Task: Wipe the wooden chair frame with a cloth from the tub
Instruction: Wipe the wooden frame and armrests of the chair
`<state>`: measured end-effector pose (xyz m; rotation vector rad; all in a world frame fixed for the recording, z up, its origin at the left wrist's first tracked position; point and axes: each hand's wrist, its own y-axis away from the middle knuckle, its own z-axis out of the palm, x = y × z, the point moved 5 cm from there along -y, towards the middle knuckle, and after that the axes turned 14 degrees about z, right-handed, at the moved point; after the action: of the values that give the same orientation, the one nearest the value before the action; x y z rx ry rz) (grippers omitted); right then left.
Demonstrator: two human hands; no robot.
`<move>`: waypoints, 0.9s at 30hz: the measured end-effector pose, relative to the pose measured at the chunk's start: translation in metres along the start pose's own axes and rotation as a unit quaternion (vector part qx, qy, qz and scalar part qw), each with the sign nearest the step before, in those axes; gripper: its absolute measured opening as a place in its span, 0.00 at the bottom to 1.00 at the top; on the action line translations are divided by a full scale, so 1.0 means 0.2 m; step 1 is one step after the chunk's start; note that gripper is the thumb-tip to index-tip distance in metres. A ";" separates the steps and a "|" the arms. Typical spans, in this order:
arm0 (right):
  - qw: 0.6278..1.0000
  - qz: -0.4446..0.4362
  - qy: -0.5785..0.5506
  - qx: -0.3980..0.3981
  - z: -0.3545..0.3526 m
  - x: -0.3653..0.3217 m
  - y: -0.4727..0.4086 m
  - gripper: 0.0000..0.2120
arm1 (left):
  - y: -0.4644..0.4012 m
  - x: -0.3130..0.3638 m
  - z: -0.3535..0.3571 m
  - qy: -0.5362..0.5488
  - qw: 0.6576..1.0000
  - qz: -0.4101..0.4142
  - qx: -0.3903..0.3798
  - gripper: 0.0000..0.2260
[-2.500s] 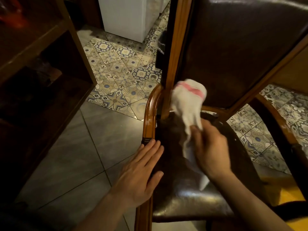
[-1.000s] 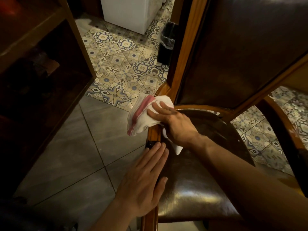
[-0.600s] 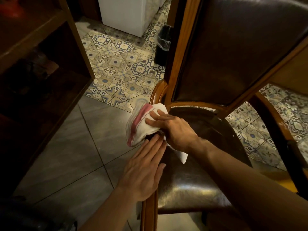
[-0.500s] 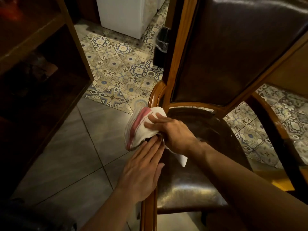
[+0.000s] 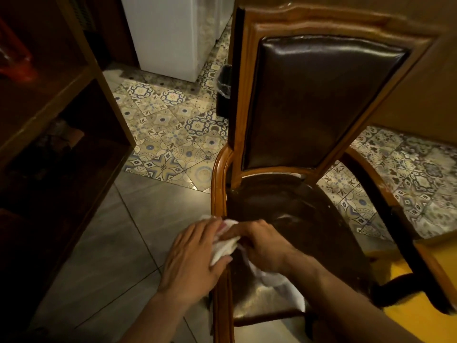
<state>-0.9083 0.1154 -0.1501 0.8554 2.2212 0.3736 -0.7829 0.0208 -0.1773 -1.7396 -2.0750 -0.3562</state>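
The left hand (image 5: 191, 264) lies flat and open, pressing the white cloth (image 5: 223, 246) onto the wooden side rail (image 5: 218, 194) of the chair. Beside it, the right hand (image 5: 263, 246) is closed around the same cloth, and a loose end hangs over the dark seat (image 5: 296, 219). The rail runs long, straight away from both hands toward the chair back (image 5: 319, 95). Both hands are about equally near. I see no writing or labels.
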 end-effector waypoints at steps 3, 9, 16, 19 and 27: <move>0.995 0.015 -0.097 -0.013 0.01 0.03 0.11 0.15 | 0.01 0.04 0.00 0.007 0.999 0.015 -0.044 0.20; 0.968 0.057 -0.241 0.044 -0.08 0.08 0.38 0.15 | -0.07 0.24 -0.22 0.030 0.995 0.069 -0.071 0.13; 0.959 0.136 -0.130 0.212 -0.26 0.07 0.69 0.28 | -0.22 0.52 -0.55 0.000 0.986 0.144 -0.080 0.13; 0.942 0.175 -0.066 0.278 -0.40 0.04 0.79 0.23 | -0.28 0.64 -0.65 -0.007 0.980 0.183 -0.077 0.13; 0.907 0.232 0.041 0.348 -0.71 -0.02 1.18 0.12 | -0.38 0.96 -0.84 -0.053 0.958 0.263 -0.096 0.11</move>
<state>-0.8972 0.2854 0.0659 1.7897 2.2213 -0.2074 -0.8592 0.1000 0.0647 -2.3826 -1.5899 -0.3118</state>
